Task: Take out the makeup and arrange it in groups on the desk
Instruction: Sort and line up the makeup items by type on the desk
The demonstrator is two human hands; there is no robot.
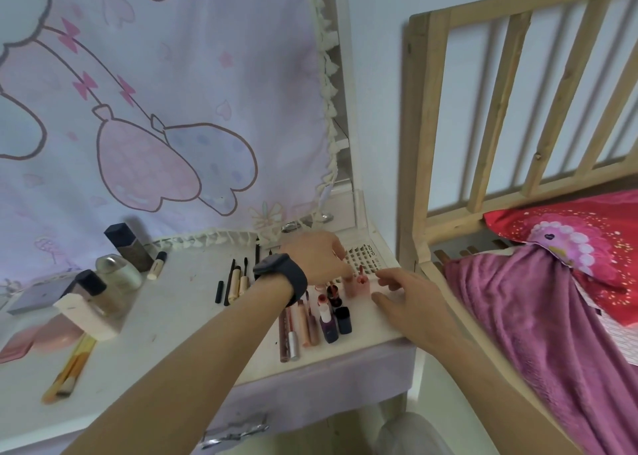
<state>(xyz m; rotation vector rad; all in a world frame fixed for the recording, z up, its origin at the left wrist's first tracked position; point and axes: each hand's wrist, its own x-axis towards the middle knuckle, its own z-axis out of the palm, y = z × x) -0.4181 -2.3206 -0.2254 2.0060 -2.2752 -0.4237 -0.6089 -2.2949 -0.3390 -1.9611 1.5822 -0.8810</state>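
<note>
On the white desk (172, 320) the makeup lies in groups. Long lip gloss tubes (297, 323), a purple bottle (328, 325) and a small black bottle (343, 320) lie near the right front edge. Behind them stand two small pink lip tubes (355, 287). My left hand (316, 257), with a dark watch on its wrist, reaches over them and pinches the top of the left pink tube. My right hand (407, 297) hovers just right of the tubes, its fingers relaxed and holding nothing. A false-lash box (362, 256) lies behind my hands.
Eye pencils and mascaras (234, 282) lie mid-desk. At the left are foundation bottles (129, 247), a round bottle (117, 270), a white sponge (89, 318), a grey palette (38, 295), a pink pouch (34, 340) and brushes (69, 368). A wooden bed frame (419, 178) stands right of the desk.
</note>
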